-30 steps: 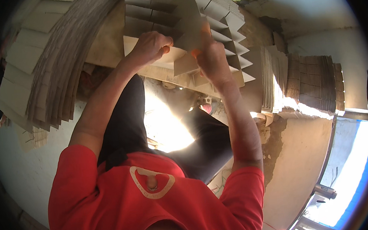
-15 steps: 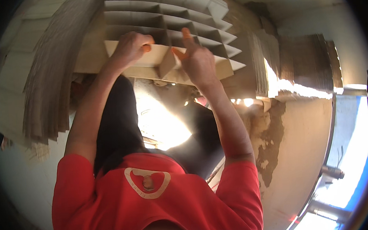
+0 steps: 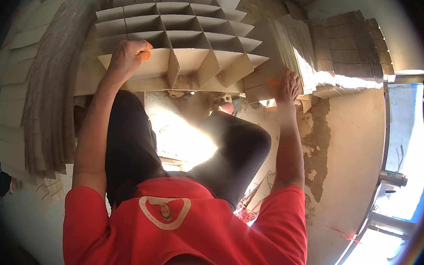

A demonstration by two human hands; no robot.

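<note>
Cardboard divider grid (image 3: pixel 182 42) is lying flat ahead of the knees, beside stacked cardboard strips (image 3: pixel 343 51). Left hand (image 3: pixel 128 56) is gripping the grid's near front strip, fingers curled over its edge. Right hand (image 3: pixel 287 85) is resting on the strip stack, fingers spread open. Judgement: steadying the grid while lifting one strip is preventing cell collapse.

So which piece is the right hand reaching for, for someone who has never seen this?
Start at the big cardboard divider grid in front of the person, steadied by the left hand. Just to its right, the right hand touches a stack of flat cardboard strips. Unlike the grid, these lie unassembled, and nearer than the taller stacks beyond.
</note>
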